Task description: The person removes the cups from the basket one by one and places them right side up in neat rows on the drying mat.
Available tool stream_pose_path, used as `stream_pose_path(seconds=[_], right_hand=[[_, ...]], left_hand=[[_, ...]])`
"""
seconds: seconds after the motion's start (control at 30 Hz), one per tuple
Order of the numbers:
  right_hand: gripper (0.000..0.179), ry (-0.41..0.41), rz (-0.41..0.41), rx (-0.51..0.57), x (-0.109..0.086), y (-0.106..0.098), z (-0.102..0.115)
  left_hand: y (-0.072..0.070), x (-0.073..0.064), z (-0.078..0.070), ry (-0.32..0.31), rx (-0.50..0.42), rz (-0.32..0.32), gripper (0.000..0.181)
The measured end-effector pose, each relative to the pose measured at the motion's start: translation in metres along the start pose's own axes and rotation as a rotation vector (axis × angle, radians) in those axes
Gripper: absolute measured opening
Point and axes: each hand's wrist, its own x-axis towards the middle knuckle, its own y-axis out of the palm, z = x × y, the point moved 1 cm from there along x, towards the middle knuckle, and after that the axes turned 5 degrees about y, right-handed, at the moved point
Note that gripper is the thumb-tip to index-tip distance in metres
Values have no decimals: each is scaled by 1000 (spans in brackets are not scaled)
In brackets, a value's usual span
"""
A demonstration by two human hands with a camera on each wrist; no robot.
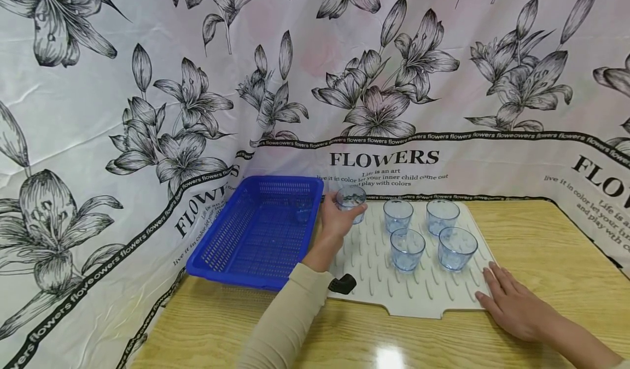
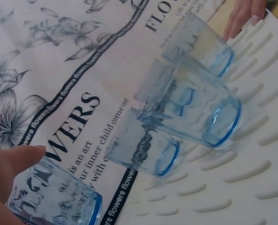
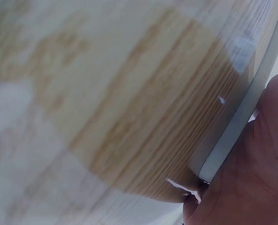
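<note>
My left hand (image 1: 334,219) grips a clear blue-tinted drinking glass (image 1: 352,198) around its side, above the far left part of a white ridged drying mat (image 1: 366,290). In the left wrist view the thumb (image 2: 28,157) lies at the upper part of this glass (image 2: 59,197), which is tilted in that picture. Several matching glasses (image 1: 407,250) stand on the mat to the right of the held one. My right hand (image 1: 517,306) rests at the mat's right edge with fingers extended; in the right wrist view its skin (image 3: 256,173) is against the pale edge.
A blue perforated plastic basket (image 1: 251,279) stands left of the mat, with a bluish glass (image 1: 303,210) visible inside near its right wall. Beneath lies a wood-grain table (image 1: 556,249). A flower-printed cloth (image 1: 295,112) hangs behind and at the left. A small black piece (image 1: 343,284) sits beside the left sleeve.
</note>
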Motion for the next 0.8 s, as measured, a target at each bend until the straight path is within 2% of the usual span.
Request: stream_pose_path(seconds=[0.17,0.3,0.47,0.67,0.8], right_hand=[[75,7,-1,-15,2,-3,1],[75,8,0,-13,2,-3,1],[74,2,-3,-14,3,-2,0],[74,0,-5,-12,3,-2,0],[74,1,-7,-13,2,-3,0]], left_hand=[[6,0,7,2,7,-41,79],[9,0,14,28,-5,-61,78],[10,1,23,43,-26,-56,80],[10,3,34,84,-31,-46,75],[10,4,38,73,-11,-40,73]])
